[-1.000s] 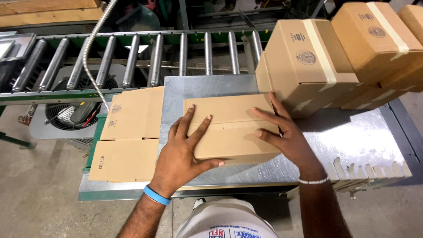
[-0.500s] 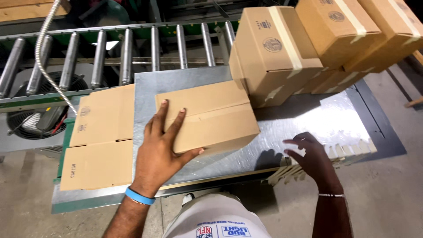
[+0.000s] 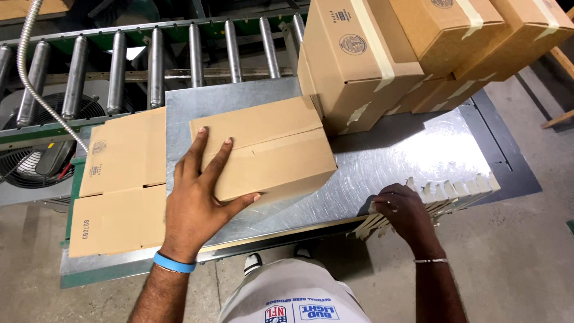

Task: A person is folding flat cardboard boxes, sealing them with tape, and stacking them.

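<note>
A person's left hand (image 3: 200,203) lies spread flat on a plain brown cardboard box (image 3: 266,149), fingers fanned across its top and the thumb hooked along the near edge, pressing rather than gripping. The box sits on the metal desk (image 3: 418,149), near its middle, its top flaps closed along a centre seam and its far right corner touching a taller taped carton (image 3: 353,60). The right hand (image 3: 402,209) rests at the desk's near edge, fingers curled over a fanned stack of flat cardboard dividers (image 3: 445,194); whether it has actually pinched one cannot be told. A flattened box (image 3: 122,179) lies at the desk's left side, partly hanging past it. Further taped cartons (image 3: 472,36) crowd the far right corner. A roller conveyor (image 3: 155,60) runs behind the desk, with a fan (image 3: 36,161) below it at left.
</note>
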